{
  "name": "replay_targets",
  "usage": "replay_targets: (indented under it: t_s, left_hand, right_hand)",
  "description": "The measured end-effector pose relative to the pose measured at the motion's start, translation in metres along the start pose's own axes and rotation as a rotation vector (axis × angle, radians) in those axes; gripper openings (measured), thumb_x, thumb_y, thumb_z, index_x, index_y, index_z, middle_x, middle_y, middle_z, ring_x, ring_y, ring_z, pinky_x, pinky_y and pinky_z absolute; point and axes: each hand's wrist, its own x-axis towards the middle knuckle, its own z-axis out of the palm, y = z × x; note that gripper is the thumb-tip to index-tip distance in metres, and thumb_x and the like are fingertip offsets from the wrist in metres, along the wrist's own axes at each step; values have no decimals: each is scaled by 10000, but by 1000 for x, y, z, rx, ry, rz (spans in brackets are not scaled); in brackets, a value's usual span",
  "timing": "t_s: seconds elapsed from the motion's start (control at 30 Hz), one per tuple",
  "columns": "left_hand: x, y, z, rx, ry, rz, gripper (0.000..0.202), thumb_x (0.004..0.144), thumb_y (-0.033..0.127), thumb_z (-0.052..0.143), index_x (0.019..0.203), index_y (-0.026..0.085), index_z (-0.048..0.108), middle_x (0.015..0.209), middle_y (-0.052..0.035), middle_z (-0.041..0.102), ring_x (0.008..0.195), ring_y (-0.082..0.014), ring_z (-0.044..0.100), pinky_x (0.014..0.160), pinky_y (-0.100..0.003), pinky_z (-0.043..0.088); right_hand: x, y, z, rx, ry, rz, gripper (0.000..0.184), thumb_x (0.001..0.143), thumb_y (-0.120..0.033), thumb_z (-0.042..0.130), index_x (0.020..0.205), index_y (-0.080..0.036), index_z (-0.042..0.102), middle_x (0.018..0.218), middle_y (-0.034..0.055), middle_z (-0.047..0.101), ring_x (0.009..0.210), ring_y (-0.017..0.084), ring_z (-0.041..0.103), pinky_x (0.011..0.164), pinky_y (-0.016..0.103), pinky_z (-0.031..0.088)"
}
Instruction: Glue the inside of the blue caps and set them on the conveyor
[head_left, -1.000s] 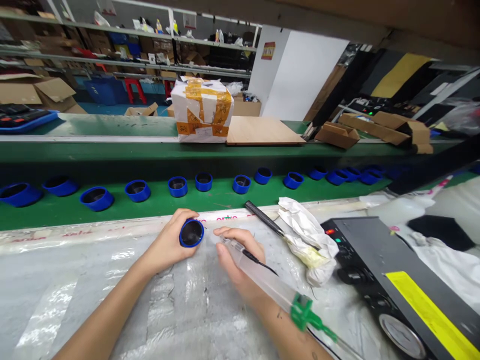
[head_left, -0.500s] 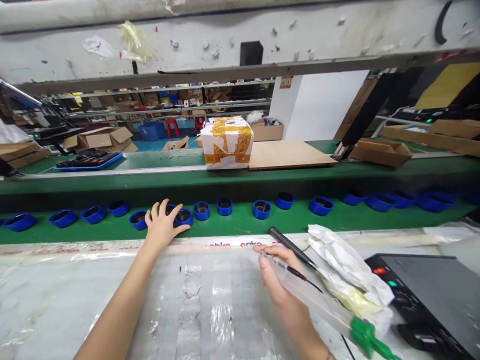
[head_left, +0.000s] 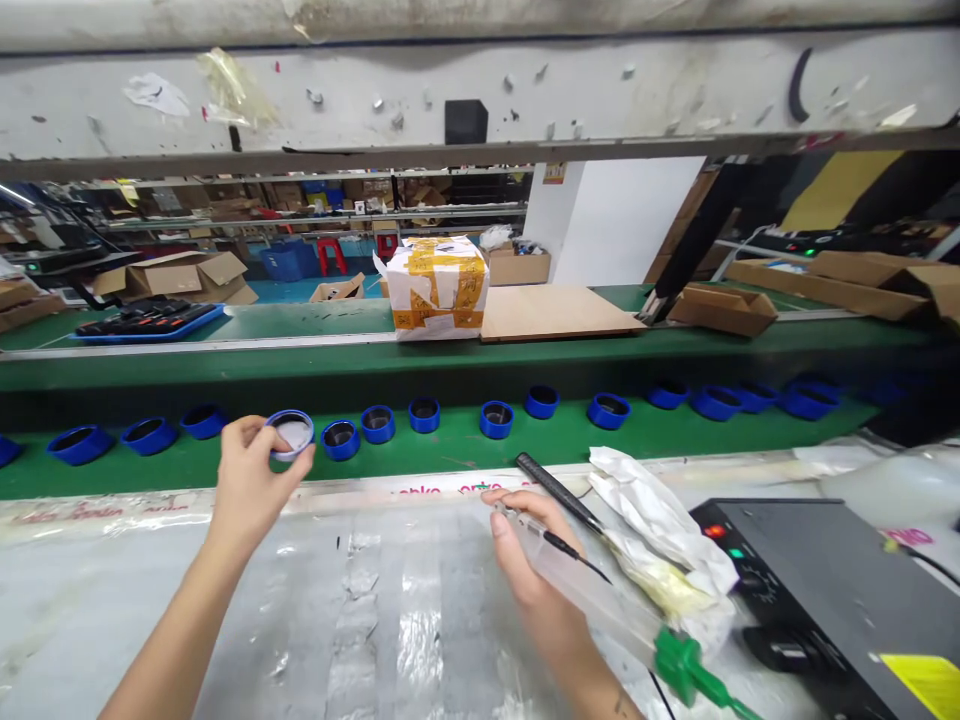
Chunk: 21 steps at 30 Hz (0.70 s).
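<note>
My left hand (head_left: 247, 485) lifts a blue plastic cap (head_left: 291, 434) between its fingers, tilted so its pale inside faces me. My right hand (head_left: 525, 550) grips a clear plastic syringe (head_left: 592, 590) with a green clip (head_left: 679, 665) at its rear end and a thin black line along the barrel. A black-handled pen-like tool (head_left: 555, 490) lies just beyond my right fingers, its tip on a crumpled white cloth (head_left: 660, 520). Several blue caps (head_left: 424, 415) stand in a row on a green ledge (head_left: 457, 450) beyond my hands.
A black control box (head_left: 810, 570) with red and green lamps and a dial stands at the right. Clear plastic sheeting (head_left: 360, 620) covers the bench. On the green conveyor behind sit a taped parcel (head_left: 439, 288), a wooden board (head_left: 555, 312) and cardboard pieces (head_left: 720, 310).
My left hand, open over the row of caps half a second ago, now holds a cap with a pale inside. The right hand and syringe stay nearly still.
</note>
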Motion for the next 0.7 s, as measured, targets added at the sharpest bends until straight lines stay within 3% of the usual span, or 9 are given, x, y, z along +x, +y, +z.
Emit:
replay_targets:
  t_s: [0.07,0.13,0.2,0.3,0.47,0.6,0.7]
  left_hand:
    - [-16,34,6,-197,-114,64,294,858,379,656,687,225,473,1151,-121,625,1115,-312,638,955,-469,526]
    - [-34,67,22,-402,-297,82,192,810,313,695,860,229,530,1163,-92,657,1106,-279,663,941,-419,545]
    - [-52,91,42,-520,-483,66,480,739,245,747,1179,233,556,1250,-87,663,1148,-272,668,990,-415,541]
    - [-72,107,65,-605,-648,47,636,719,195,759,1312,243,536,1316,-86,667,1204,-284,658,1048,-436,516]
    - [-78,106,70,-655,-688,80,462,720,178,766,1150,245,612,1163,-45,699,1098,-264,674,973,-411,540]
    - [-77,108,68,-656,-666,95,407,716,156,746,1091,244,614,1087,-32,695,1065,-257,663,933,-389,545]
    - [-78,109,70,-658,-664,93,392,733,165,724,1099,244,608,1093,-36,690,1059,-254,655,923,-384,540]
  right_hand:
    - [0,2,-1,20,23,32,84,942,-288,675,1017,-253,663,1048,61,794,835,214,758,672,304,585]
    - [0,5,-3,71,45,57,83,948,-300,664,1014,-250,659,1058,65,784,679,172,711,580,288,550]
    - [1,8,-5,159,36,75,89,949,-312,661,1004,-244,647,1044,63,776,520,119,613,492,269,504]
    - [3,13,-5,275,-20,106,106,943,-334,672,987,-247,628,1001,48,775,420,76,501,418,243,442]
    - [5,18,2,306,-84,107,116,928,-333,687,955,-251,610,926,39,785,441,92,526,435,246,436]
    - [1,18,6,247,-107,111,91,919,-289,689,946,-252,610,934,53,794,654,169,693,558,287,524]
    - [-2,17,8,212,-104,103,84,918,-272,685,953,-252,611,955,55,794,780,207,741,663,332,573]
